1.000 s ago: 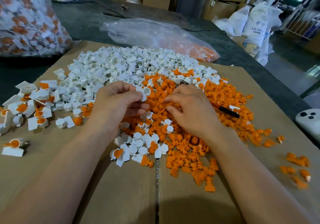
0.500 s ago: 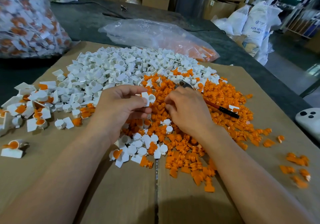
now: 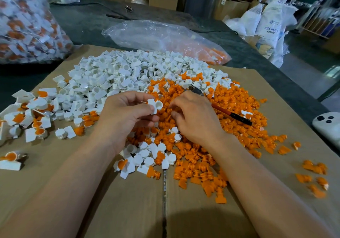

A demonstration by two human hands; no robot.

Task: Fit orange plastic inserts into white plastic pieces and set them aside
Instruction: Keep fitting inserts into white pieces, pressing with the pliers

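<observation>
Behind cardboard (image 3: 128,210), bag (image 3: 156,35) holds orange inserts (image 3: 215,53); left hand (image 3: 125,116) pinches white piece (image 3: 155,106); right hand (image 3: 196,121): grip unclear.

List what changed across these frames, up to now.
The left hand has drawn its white piece slightly toward the person, and the empty cup now shows plainly. The right hand has shifted left over the orange inserts toward that piece; whether its fingers hold an insert is hidden. The white pile and the red-handled tool stayed put.
</observation>
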